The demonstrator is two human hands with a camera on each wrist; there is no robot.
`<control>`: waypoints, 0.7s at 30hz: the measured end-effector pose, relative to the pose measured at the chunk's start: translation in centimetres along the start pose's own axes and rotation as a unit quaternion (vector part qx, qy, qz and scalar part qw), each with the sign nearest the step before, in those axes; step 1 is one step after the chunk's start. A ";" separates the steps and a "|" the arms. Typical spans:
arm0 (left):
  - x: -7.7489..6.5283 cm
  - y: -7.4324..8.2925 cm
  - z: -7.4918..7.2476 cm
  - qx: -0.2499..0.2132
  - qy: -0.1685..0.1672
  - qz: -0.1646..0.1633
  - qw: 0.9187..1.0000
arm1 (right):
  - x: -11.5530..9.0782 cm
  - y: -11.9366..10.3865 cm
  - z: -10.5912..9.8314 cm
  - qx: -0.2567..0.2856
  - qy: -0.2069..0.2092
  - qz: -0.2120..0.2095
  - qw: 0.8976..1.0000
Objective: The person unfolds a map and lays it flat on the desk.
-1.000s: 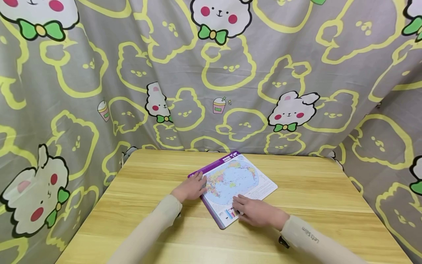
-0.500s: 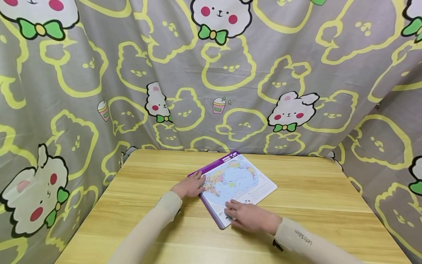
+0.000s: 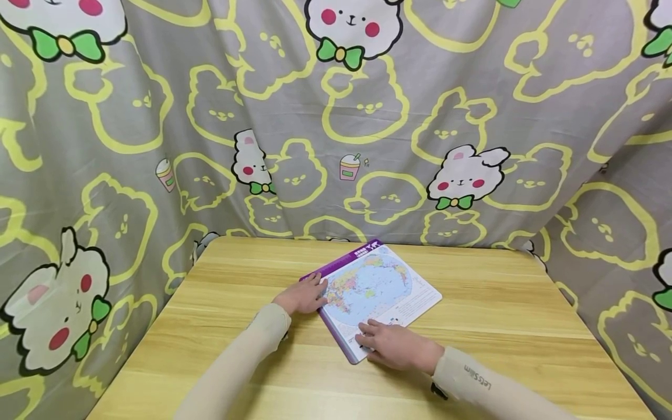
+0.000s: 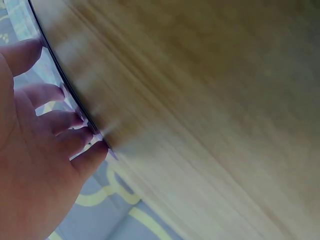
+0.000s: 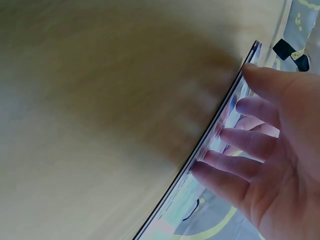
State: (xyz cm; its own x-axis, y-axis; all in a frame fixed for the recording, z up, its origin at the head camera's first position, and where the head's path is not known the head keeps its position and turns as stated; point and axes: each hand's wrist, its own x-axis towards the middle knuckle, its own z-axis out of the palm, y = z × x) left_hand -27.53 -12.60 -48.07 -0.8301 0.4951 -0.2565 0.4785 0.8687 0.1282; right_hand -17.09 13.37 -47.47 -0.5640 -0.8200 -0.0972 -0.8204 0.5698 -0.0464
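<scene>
A thin world map board [image 3: 378,297] with a purple border lies flat on the table, turned at an angle. My left hand [image 3: 301,295] rests on its left side, fingers spread over the purple edge. Along the near edge, my right hand [image 3: 397,346] lies with its fingertips on the board's lower white strip, covering part of the printing there. In the left wrist view, relaxed fingers [image 4: 75,120] touch the glossy surface by its dark rim. The right wrist view likewise has lightly bent fingers [image 5: 250,142] resting on the board, none curled round it.
The wooden table [image 3: 504,332] extends around the board on all sides, its back edge just beyond the board's far corner. A grey curtain [image 3: 378,198] with yellow outlines and cartoon rabbits hangs behind the table and along both sides.
My right hand has slid left and slightly toward me along the board's near edge, uncovering some printing. The left hand and the board have stayed nearly still.
</scene>
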 end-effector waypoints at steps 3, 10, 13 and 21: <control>0.1 -0.1 0.1 0.000 -0.002 -0.003 1.000 | 0.2 0.0 0.1 -0.010 0.005 0.000 1.000; 0.2 -0.2 0.1 0.006 -0.004 -0.003 1.000 | 0.4 0.2 0.4 -0.021 0.026 -0.008 0.999; 0.1 -0.2 -0.1 0.011 -0.005 -0.005 1.000 | 0.4 0.3 0.4 -0.022 0.029 -0.007 0.999; 0.0 -0.1 0.0 0.013 -0.007 -0.004 1.000 | 0.3 0.5 0.5 -0.023 0.035 -0.011 0.999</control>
State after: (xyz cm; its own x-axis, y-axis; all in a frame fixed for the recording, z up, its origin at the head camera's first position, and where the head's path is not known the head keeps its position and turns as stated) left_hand -27.64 -12.67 -48.06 -0.8299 0.4882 -0.2700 0.4799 0.8715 0.1007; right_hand -17.62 13.44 -47.97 -0.5495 -0.8350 -0.0268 -0.8353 0.5498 -0.0018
